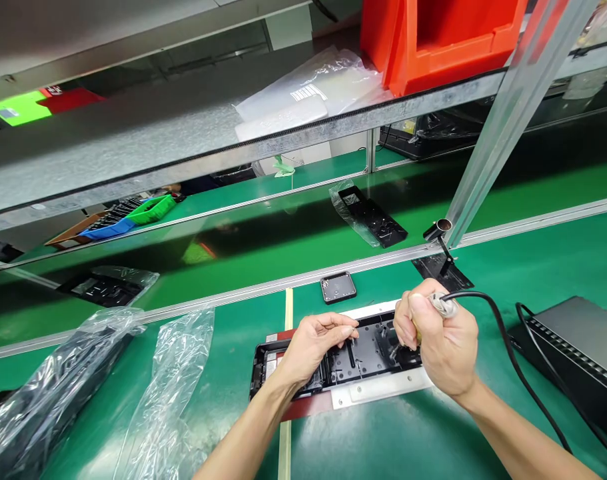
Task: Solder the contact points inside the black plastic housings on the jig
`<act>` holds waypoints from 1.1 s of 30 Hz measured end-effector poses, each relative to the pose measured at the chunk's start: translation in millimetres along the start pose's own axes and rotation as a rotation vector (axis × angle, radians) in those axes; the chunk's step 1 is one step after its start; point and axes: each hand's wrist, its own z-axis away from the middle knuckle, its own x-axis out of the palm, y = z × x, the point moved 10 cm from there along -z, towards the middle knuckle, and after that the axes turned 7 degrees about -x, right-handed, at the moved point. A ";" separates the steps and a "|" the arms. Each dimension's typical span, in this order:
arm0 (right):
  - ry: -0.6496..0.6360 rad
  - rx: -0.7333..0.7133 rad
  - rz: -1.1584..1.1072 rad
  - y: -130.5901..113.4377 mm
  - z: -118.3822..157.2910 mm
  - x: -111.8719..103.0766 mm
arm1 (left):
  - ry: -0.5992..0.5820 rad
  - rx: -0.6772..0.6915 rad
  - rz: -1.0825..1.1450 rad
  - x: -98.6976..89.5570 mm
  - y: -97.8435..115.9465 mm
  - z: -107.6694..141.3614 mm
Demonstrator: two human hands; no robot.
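Note:
A long black plastic housing point(366, 348) lies in a metal and red-brown fixture point(383, 389) on the green bench. My left hand point(316, 343) is above the middle of the housing, thumb and forefinger pinched on a tiny piece at their tips, too small to name. Wrapped in a fist, my right hand point(440, 340) holds a corded hand tool point(442, 305) upright over the housing's right end. Its black cable leaves at the top; its lower end is hidden by my fingers. Behind the housing sits a small black tray point(338, 287) with several tiny shiny parts.
Bagged black parts point(68, 393) and a clear plastic bag point(170, 387) lie left. A black box point(578, 353) stands right, with a metal tube holder point(438, 230) near the post. Covers point(373, 217) lie on the green belt behind. Overhead, a shelf point(133, 143) carries a red bin point(443, 67).

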 end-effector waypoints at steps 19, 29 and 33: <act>0.033 -0.007 -0.033 -1.7 -0.3 -3.3 | 0.115 0.062 -0.354 23.3 15.0 -11.9; 0.024 -0.009 -0.027 -2.3 0.3 -3.9 | -0.022 0.386 -0.858 72.0 37.1 -19.7; 0.015 -0.021 -0.030 -2.7 0.6 -4.0 | -0.078 0.446 -0.965 81.0 33.3 -21.0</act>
